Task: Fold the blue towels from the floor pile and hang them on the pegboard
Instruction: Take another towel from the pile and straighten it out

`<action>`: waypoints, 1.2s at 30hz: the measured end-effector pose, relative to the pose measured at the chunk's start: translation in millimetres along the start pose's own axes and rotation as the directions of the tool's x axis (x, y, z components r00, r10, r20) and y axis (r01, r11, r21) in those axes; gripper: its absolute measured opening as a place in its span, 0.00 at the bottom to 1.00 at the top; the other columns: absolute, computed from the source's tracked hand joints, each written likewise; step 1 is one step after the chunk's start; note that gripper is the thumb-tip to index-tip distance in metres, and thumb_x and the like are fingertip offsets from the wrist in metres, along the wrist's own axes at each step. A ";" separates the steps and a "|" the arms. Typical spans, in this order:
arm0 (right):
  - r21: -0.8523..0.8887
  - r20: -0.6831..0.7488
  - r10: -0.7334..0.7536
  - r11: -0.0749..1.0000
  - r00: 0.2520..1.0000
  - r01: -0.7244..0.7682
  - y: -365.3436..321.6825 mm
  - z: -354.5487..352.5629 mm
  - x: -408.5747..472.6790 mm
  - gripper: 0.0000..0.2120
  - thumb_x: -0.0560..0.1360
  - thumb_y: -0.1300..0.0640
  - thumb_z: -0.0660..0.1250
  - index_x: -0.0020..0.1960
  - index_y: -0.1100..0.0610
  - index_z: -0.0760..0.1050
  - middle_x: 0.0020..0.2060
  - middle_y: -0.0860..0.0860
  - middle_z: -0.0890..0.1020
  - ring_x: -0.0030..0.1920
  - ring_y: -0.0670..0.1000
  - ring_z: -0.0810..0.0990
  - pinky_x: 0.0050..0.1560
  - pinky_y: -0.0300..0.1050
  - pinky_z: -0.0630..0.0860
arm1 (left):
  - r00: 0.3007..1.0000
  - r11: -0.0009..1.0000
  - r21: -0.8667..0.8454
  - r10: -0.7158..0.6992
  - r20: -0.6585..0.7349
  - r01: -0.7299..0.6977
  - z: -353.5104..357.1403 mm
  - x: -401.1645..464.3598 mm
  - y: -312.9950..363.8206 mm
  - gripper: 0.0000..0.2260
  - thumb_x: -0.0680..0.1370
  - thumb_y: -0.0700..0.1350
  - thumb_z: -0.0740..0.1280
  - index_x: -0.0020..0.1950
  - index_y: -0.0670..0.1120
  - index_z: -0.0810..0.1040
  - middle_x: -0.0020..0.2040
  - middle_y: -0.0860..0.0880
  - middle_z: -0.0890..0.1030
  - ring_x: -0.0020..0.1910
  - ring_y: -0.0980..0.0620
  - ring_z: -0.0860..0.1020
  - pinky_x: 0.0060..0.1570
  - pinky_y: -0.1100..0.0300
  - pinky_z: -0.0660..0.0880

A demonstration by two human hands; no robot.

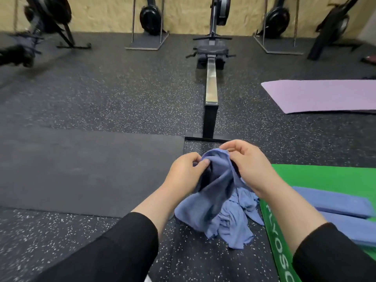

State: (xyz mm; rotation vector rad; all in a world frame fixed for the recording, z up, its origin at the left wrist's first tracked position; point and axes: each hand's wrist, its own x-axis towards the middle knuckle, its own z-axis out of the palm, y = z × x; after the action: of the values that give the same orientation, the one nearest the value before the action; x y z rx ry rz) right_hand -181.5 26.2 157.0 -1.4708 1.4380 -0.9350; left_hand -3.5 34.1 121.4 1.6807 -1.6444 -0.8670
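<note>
Black sleeves [114, 247] lead to hands, left [186, 171] and right [247, 161], gripping a blue towel [215, 184].

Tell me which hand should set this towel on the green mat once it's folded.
Probably the right hand: the green mat with folded towels lies on its side. Both it and the left hand grip the blue towel.

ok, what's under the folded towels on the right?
The folded blue towels lie stacked on the green box, which bears white lettering. The box top beneath them is covered, so anything else there can't be seen.
</note>
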 end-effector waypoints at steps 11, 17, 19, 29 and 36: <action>-0.416 0.100 -0.156 0.891 0.983 0.183 2.1 -1.8 -25.4 0.03 0.76 0.50 0.72 0.48 0.42 0.80 0.47 0.41 0.84 0.52 0.44 0.81 0.53 0.40 0.73 | 0.986 1.000 -0.027 0.002 0.165 0.003 -44.5 -31.0 10.0 0.07 0.78 0.49 0.70 0.43 0.48 0.82 0.34 0.55 0.79 0.32 0.58 0.72 0.35 0.60 0.70; -0.504 0.027 -0.097 0.858 0.995 0.098 17.2 -12.2 -7.4 0.08 0.77 0.56 0.68 0.39 0.50 0.76 0.33 0.45 0.80 0.37 0.50 0.77 0.39 0.45 0.70 | 0.990 0.995 0.098 -0.029 0.137 0.015 -58.7 -18.1 2.4 0.11 0.79 0.49 0.70 0.39 0.44 0.77 0.32 0.52 0.74 0.32 0.54 0.68 0.30 0.62 0.63; -0.430 0.095 -0.061 0.898 0.994 0.096 18.7 -12.1 -2.4 0.05 0.75 0.60 0.69 0.41 0.52 0.78 0.34 0.47 0.82 0.38 0.51 0.79 0.42 0.45 0.74 | 0.997 1.000 0.000 -0.010 0.073 0.010 -53.8 -13.7 7.2 0.14 0.77 0.51 0.72 0.38 0.44 0.75 0.31 0.55 0.72 0.30 0.56 0.66 0.30 0.62 0.61; -0.218 0.243 -0.131 0.958 0.961 0.186 18.3 12.1 8.0 0.09 0.78 0.54 0.70 0.40 0.56 0.79 0.28 0.43 0.71 0.31 0.43 0.65 0.34 0.42 0.63 | 0.994 0.983 -0.166 0.091 0.053 -0.081 -32.9 -3.9 29.4 0.11 0.78 0.49 0.72 0.39 0.44 0.80 0.33 0.49 0.81 0.30 0.57 0.74 0.31 0.64 0.71; 0.106 0.314 -0.056 0.994 0.948 0.024 16.9 10.6 6.8 0.07 0.75 0.57 0.75 0.50 0.56 0.79 0.42 0.54 0.85 0.41 0.47 0.77 0.46 0.47 0.71 | 0.991 0.996 -0.060 0.071 0.115 -0.064 -29.8 -5.0 22.6 0.08 0.80 0.48 0.68 0.43 0.47 0.81 0.33 0.54 0.76 0.31 0.59 0.68 0.32 0.65 0.65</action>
State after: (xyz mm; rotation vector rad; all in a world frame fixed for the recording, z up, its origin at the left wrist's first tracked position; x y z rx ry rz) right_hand -177.3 20.6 137.1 -1.5013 1.1144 -0.7440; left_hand 7.2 38.2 157.3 1.5530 -1.7279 -0.9850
